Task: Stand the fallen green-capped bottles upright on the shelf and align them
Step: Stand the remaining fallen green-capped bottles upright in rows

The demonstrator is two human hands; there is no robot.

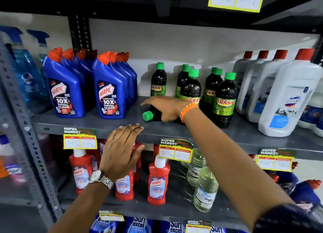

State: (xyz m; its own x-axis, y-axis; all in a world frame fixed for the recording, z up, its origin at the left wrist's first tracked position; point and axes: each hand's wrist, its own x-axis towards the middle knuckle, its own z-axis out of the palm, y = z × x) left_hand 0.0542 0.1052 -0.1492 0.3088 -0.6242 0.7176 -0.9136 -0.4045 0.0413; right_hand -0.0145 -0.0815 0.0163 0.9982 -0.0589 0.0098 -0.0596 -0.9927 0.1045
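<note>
While the left hand (122, 145) hovers nearest the camera, flat and open with fingers together, holding nothing, its fingertips lie at the front lip of the shelf (97, 123), short of any bottle. Farther in, the right hand (166, 107), marked by an orange wristband (187, 111), reaches over the shelf with fingers spread and palm down, resting on or just above the fallen green-capped bottle (151, 114); I cannot tell whether the fingers have closed on it, though they look loose rather than clamped. That bottle lies on its side near the front of the shelf, its long axis running roughly left to right, green cap pointing left toward the blue Harpic bottles (108, 93) and its dark body hidden beneath the right hand. The right hand is therefore plainly the nearer one, sitting over the body, while the cap end lies up and to the right of the left fingertips. My judgement is that the coming move calls for gripping the body and swinging the cap upward. Behind stand the upright green-capped bottles (225, 100), in two short files plus a single one (158, 82) at the back left, leaving a gap in front of that one.
</note>
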